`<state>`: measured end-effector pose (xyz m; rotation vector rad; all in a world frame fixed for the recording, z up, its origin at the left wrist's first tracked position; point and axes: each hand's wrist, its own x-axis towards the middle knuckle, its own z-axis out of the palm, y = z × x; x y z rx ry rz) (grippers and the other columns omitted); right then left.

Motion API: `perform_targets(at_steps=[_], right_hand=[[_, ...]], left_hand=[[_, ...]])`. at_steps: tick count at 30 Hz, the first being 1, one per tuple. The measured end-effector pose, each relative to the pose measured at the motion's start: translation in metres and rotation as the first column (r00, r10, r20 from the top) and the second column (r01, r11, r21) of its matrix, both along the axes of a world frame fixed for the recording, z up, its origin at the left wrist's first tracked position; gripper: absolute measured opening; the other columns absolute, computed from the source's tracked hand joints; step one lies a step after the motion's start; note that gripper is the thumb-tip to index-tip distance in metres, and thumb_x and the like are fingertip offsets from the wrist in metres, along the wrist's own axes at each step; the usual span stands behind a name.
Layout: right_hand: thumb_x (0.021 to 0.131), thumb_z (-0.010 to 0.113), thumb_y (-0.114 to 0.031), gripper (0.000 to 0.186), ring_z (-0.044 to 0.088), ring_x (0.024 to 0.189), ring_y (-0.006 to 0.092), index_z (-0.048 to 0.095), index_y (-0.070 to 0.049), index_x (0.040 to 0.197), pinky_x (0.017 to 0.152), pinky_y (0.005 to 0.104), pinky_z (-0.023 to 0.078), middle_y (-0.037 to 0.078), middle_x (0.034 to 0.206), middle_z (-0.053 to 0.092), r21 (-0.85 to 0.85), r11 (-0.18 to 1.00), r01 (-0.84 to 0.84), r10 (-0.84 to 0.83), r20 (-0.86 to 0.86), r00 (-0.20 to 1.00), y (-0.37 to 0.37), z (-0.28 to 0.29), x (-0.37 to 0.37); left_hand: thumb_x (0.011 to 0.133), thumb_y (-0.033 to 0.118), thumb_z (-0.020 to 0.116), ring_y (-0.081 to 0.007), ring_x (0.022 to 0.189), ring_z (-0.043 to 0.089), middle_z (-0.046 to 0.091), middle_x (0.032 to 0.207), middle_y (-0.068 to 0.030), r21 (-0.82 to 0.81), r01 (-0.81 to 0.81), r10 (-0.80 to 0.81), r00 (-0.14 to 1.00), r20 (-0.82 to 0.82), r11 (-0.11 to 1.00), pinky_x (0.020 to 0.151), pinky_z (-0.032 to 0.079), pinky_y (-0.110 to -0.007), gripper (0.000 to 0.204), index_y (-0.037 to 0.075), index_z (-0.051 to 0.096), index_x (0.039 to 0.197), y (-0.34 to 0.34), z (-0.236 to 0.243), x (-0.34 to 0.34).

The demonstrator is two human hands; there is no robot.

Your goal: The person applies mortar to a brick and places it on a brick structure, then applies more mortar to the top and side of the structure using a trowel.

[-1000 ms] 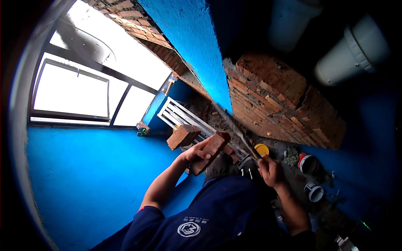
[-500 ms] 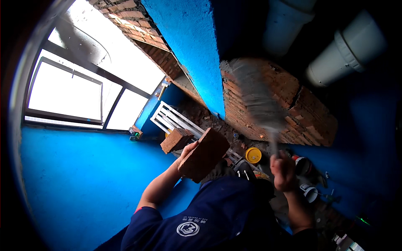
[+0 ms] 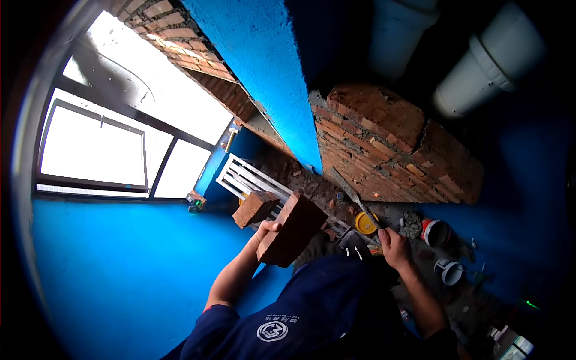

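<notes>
The brick (image 3: 293, 231) is gripped at its left side by the left hand (image 3: 266, 232), jutting rightward; the trowel (image 3: 359, 203) is clasped in the right hand (image 3: 393, 247), its blade beyond the fingers.

Left hand (image 3: 267, 230) partly hidden behind brick (image 3: 295, 231), pipe (image 3: 401, 35) cut by top edge

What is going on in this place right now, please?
The person's left hand grips a brick, while the right hand holds a trowel by its handle, apart from the brick. More brickwork pieces sit by a white slatted platform. A brick wall stands ahead, to the right.
</notes>
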<state>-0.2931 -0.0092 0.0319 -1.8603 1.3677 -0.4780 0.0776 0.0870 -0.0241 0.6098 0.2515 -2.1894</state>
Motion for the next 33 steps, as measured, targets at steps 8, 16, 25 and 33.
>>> perform_targets(at_steps=[8,16,25,33], right_hand=[[0.095,0.047,-0.031,0.037,0.057,0.053,0.0351,0.052,-0.001,0.075,0.044,0.0377,0.037,0.017,0.055,0.05,0.061,0.998,-0.017,0.013,0.067,0.998,0.017,0.022,0.005],[0.091,0.053,-0.025,0.028,0.055,0.052,0.0377,0.054,-0.001,0.077,0.044,0.0418,0.04,0.018,0.057,0.054,-0.182,0.973,-0.14,0.16,0.098,0.982,0.02,0.049,0.024],[0.095,0.046,-0.038,0.042,0.032,0.042,0.0148,0.049,-0.009,0.065,0.043,0.0341,0.024,0.004,0.05,0.035,0.107,0.981,0.163,-0.175,0.113,0.978,0.082,-0.07,-0.079],[0.097,0.043,-0.032,0.029,0.044,0.063,0.0229,0.054,-0.01,0.111,0.058,0.0397,0.04,0.01,0.076,0.047,-0.752,0.655,-0.069,-0.435,-0.45,0.78,0.14,-0.144,-0.079]], left_hand=[[0.079,0.032,0.061,-0.0285,0.082,0.067,0.065,0.1,-0.0194,0.09,0.039,-0.051,0.99,0.135,0.995,0.075,0.055,-0.037,0.053,-0.002,0.054,0.119,-0.02,0.043,-0.002],[0.075,0.049,0.065,-0.0366,0.102,0.058,0.057,0.118,-0.0217,-0.09,0.103,-0.125,0.948,-0.294,0.991,0.088,0.047,-0.045,0.078,0.002,0.041,0.133,-0.031,-0.008,-0.007],[0.071,0.022,0.066,-0.0224,0.102,0.059,0.058,0.117,-0.0167,-0.19,0.271,-0.192,0.915,0.354,0.944,0.087,0.047,-0.032,0.064,-0.003,0.047,0.126,-0.047,0.079,-0.006],[0.082,0.025,0.06,-0.0195,0.093,0.059,0.059,0.106,-0.0108,-0.6,0.695,-0.095,0.681,0.726,0.396,0.079,0.048,-0.028,0.047,-0.002,0.051,0.12,-0.175,0.187,-0.051]])
